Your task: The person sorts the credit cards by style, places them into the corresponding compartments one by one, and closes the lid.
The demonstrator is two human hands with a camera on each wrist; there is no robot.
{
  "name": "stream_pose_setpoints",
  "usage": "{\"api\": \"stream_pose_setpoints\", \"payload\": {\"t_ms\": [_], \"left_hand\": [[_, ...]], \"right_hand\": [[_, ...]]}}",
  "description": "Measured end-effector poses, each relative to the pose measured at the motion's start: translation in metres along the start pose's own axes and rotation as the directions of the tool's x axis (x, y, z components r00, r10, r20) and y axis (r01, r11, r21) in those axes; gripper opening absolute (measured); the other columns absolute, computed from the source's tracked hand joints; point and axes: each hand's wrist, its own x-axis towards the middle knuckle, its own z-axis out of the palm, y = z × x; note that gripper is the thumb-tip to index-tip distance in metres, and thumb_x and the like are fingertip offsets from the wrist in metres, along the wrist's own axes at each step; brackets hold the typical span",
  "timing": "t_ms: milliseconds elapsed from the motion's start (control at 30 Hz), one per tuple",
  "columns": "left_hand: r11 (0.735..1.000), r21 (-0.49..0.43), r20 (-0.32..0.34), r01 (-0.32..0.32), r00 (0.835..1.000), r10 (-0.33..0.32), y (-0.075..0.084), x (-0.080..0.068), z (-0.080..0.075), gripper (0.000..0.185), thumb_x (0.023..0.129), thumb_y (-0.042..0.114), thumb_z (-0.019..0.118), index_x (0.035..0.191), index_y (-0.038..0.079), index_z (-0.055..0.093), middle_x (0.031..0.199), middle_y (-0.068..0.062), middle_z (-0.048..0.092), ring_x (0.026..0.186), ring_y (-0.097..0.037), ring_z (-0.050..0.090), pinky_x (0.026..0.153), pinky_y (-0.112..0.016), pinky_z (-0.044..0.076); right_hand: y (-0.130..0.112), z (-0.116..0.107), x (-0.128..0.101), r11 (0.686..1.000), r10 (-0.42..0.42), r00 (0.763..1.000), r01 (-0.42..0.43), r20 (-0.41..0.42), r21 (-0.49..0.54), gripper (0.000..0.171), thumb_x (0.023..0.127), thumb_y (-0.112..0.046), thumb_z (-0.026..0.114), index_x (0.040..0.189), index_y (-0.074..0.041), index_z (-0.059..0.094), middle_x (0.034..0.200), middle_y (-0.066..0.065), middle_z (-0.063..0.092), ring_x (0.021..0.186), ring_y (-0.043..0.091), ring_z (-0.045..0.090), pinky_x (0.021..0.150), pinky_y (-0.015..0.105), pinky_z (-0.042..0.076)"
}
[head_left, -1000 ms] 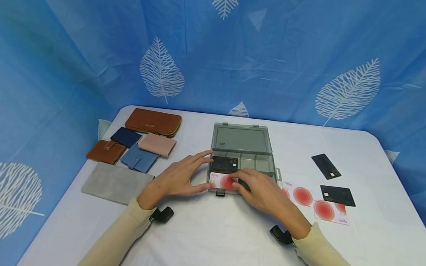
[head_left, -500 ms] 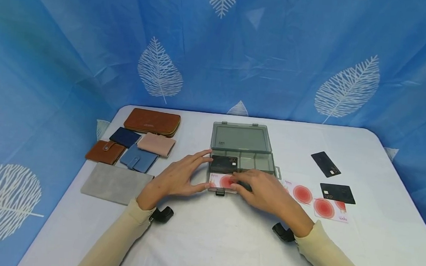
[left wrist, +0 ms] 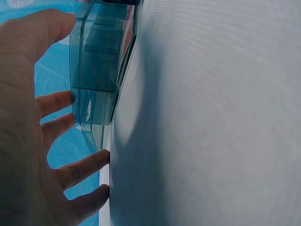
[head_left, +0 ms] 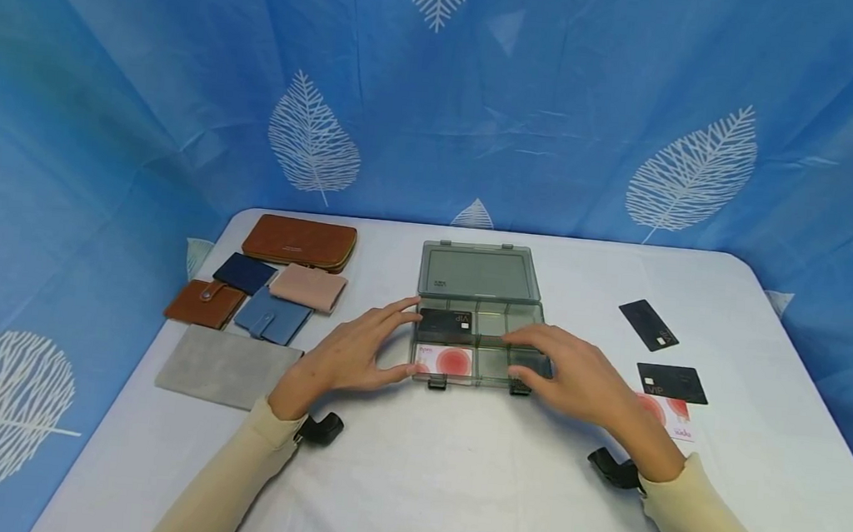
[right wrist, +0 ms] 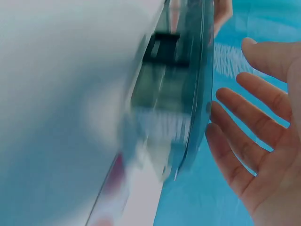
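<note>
- My right hand (head_left: 583, 383) has slid off the red-dot card (head_left: 449, 360) to the organizer box's (head_left: 476, 341) right end, fingers relaxed, grasping nothing.
- My left hand (head_left: 355, 352) stays open at the box's left end.
- Inside the box: two cards.
- Right of it: two black cards and one red-dot card showing.
- Left of it: six wallets.

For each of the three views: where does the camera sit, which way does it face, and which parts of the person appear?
Head: worn high, looking forward and down at the table; shows left hand, right hand and both sleeves.
Left wrist: low by the table, facing the storage box; shows left-hand fingers.
Right wrist: low, blurred, facing the box's other end; shows right-hand fingers.
Shared: all three show the storage box.
</note>
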Motion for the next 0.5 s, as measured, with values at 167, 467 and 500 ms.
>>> {"api": "stream_pose_setpoints", "payload": {"t_ms": [167, 467, 500], "left_hand": [[1.000, 0.003, 0.000, -0.001, 1.000, 0.001, -0.001, 0.000, -0.001, 0.080, 0.097, 0.061, 0.070, 0.162, 0.019, 0.050, 0.177, 0.005, 0.027, 0.150, -0.030, 0.049, 0.106, -0.059, 0.053], [1.000, -0.004, -0.001, -0.010, 1.000, 0.010, -0.002, 0.000, 0.001, 0.079, 0.097, 0.060, 0.070, 0.162, 0.019, 0.049, 0.177, 0.005, 0.028, 0.151, -0.030, 0.048, 0.106, -0.059, 0.053], [1.000, -0.004, 0.000, -0.009, 1.000, 0.009, -0.002, 0.000, 0.001, 0.079, 0.097, 0.060, 0.070, 0.162, 0.019, 0.049, 0.177, 0.005, 0.028, 0.151, -0.030, 0.048, 0.106, -0.058, 0.053]], "right_hand": [[0.016, -0.013, -0.013, 0.999, 0.038, 0.999, -0.038, -0.010, 0.019, 0.045, 0.096, -0.023, 0.084, 0.139, -0.016, 0.072, 0.130, 0.002, 0.074, 0.112, 0.026, 0.072, 0.087, 0.052, 0.059], [0.039, -0.026, -0.038, 0.986, 0.163, 0.986, -0.164, 0.023, 0.036, 0.053, 0.093, -0.023, 0.088, 0.142, -0.016, 0.070, 0.133, 0.004, 0.073, 0.111, 0.028, 0.070, 0.086, 0.051, 0.062], [0.041, -0.027, -0.040, 0.984, 0.173, 0.985, -0.174, 0.026, 0.029, 0.053, 0.092, -0.022, 0.088, 0.142, -0.015, 0.071, 0.133, 0.005, 0.073, 0.111, 0.029, 0.071, 0.088, 0.054, 0.061]]}}
